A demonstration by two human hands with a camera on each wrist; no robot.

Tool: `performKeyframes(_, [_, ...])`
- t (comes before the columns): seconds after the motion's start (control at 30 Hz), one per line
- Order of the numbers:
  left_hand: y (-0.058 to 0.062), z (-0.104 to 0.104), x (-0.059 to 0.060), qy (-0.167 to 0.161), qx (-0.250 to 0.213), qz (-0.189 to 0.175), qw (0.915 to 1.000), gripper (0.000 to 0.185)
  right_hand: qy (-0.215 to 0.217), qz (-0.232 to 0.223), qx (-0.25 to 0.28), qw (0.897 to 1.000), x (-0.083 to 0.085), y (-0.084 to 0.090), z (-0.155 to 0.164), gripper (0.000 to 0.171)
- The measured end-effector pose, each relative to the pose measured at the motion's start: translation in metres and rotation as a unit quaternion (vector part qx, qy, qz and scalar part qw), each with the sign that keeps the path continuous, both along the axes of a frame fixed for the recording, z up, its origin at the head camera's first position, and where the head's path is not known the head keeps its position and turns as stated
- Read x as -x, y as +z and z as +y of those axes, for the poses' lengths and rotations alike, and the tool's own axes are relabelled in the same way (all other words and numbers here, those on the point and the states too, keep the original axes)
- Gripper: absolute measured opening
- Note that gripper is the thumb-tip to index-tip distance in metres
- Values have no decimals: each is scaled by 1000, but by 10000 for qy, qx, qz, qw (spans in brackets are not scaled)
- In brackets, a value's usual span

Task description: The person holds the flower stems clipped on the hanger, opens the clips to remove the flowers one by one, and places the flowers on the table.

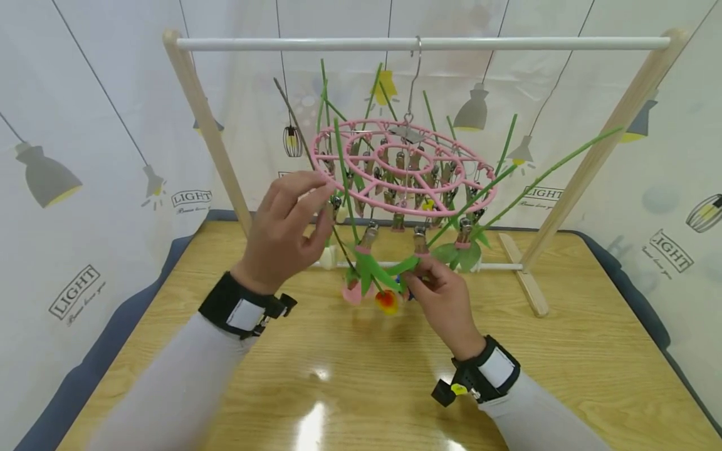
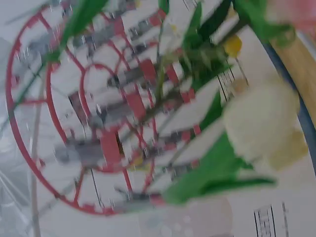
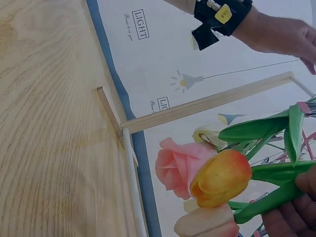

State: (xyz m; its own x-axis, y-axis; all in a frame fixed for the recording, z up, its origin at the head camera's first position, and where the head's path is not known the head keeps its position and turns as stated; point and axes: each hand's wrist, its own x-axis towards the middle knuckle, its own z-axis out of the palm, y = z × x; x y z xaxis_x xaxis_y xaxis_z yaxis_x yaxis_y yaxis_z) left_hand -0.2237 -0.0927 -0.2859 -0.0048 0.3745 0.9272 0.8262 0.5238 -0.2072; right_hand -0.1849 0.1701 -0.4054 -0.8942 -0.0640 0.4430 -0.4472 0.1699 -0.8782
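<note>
— What is held?
— The right hand (image 1: 445, 300) pinches a green plastic stem (image 1: 395, 270) under the round pink clip hanger (image 1: 403, 169), at 6 o'clock of its ring.
— And the other?
— The left hand (image 1: 284, 228), fingers loosely spread, touches the rim at 9 o'clock.
— Blooms?
— The right wrist view shows three: pink tulip (image 3: 177, 165), orange tulip (image 3: 222, 178), a pale one below. The head view blurs them above the glossy wooden table (image 1: 564, 351).

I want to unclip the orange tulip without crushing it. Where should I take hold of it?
Grip the orange tulip by its green stem just above the bloom, coming from below. It hangs head-down from the pink clip hanger; the stem is firm, the petals soft. The right hand already pinches there.
</note>
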Motion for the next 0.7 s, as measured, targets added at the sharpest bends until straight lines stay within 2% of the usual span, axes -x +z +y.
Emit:
performKeyframes(0.1, [-9, 17, -13, -448, 17, 297, 9986, 26, -37, 45, -23, 10000, 1, 0, 0, 11])
performKeyframes(0.2, [-20, 37, -27, -834, 260, 172, 9960, 20, -22, 148, -30, 9999, 1, 1, 0, 8])
performKeyframes(0.3, [-31, 56, -38, -932, 437, -434, 9937, 22, 59, 272, -26, 9996, 0, 1, 0, 6])
performKeyframes(0.37, [-37, 67, -44, -816, 402, -1046, 9903, 29, 102, 333, -46, 9994, -1, 0, 0, 8])
performKeyframes(0.43, [-41, 76, -47, -671, 284, -1730, 9822, 39, 90, 383, -69, 9992, -2, -1, 0, 12])
performKeyframes(0.5, [-44, 83, -49, -629, 74, -2475, 9668, 49, 91, 374, -44, 9993, -3, -1, 1, 15])
performKeyframes(0.57, [-46, 89, -50, -795, -207, -3264, 9416, 55, 100, 364, -20, 9993, -3, -1, 1, 18])
performKeyframes(0.6, [-47, 92, -49, -938, -378, -3655, 9253, 56, 104, 361, -22, 9993, -3, -1, 1, 17])
performKeyframes(0.63, [-48, 95, -48, -1113, -588, -4058, 9052, 57, 125, 345, -16, 9993, -3, -1, 1, 15])
performKeyframes(0.7, [-49, 99, -46, -1508, -1094, -4762, 8593, 58, 185, 321, 10, 9993, -3, 0, 1, 11])
